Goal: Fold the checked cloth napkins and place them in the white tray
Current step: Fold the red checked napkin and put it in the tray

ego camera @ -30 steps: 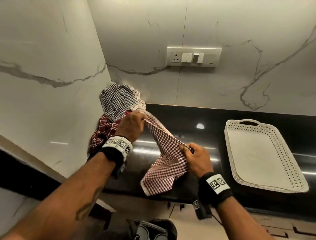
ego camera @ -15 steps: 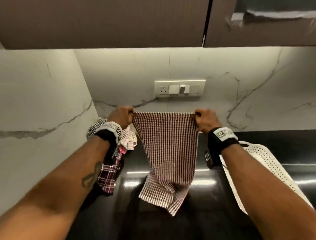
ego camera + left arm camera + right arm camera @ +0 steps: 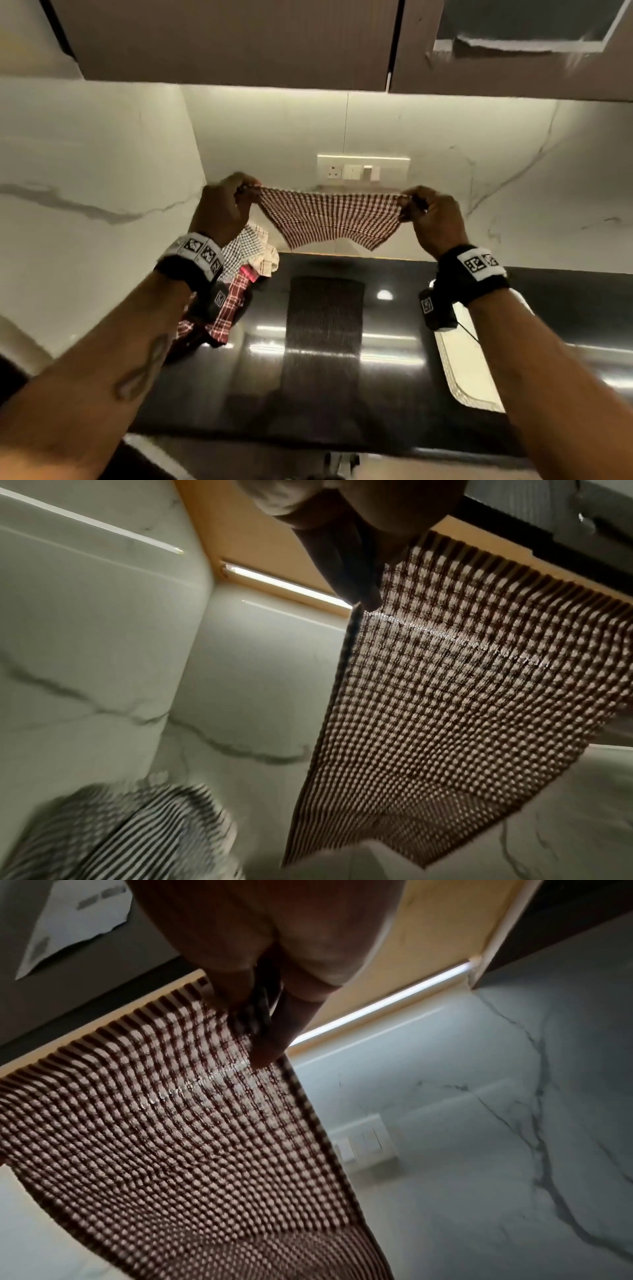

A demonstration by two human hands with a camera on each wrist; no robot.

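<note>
A red-and-white checked napkin is stretched out in the air above the black counter, well clear of it. My left hand pinches its top left corner and my right hand pinches its top right corner. In the left wrist view the napkin hangs from my fingers. The right wrist view shows the same napkin under my pinching fingers. The white perforated tray lies on the counter at right, mostly hidden by my right forearm.
A heap of other checked napkins sits in the counter's left corner against the marble wall. A switch plate is on the back wall. Dark cabinets hang overhead.
Both hands have lifted the napkin higher and pulled it wider apart. Its lower end has come off the counter and swung up; the view tilted upward.
</note>
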